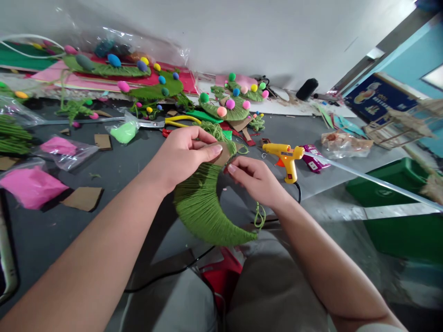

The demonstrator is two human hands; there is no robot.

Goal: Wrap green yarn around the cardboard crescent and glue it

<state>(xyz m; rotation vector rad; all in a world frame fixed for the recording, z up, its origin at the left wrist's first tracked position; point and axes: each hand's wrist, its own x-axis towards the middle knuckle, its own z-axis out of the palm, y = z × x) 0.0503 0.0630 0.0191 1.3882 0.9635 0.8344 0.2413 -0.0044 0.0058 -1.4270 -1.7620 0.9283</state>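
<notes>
A crescent-shaped cardboard piece wrapped in green yarn (pixel 200 207) hangs tilted in front of me, its lower tip pointing right. Bare brown cardboard (pixel 221 156) shows at the upper end. My left hand (pixel 187 154) is closed on that upper end, thumb on the front. At the crescent's inner edge, the fingers of my right hand (pixel 254 177) are pinched together on the green yarn (pixel 241 149), mostly hidden by the fingertips. A loose heap of green yarn (pixel 211 130) lies just behind the upper end. One yarn loop (pixel 259 216) dangles near the lower tip.
A yellow glue gun (pixel 282 154) stands right of my hands, its clear glue stick jutting right. Yellow-handled scissors (pixel 173 122) lie behind my left hand. Pompom-decorated green pieces (pixel 228 110) line the back. Pink bags (pixel 32 184) and cardboard scraps (pixel 83 198) lie left.
</notes>
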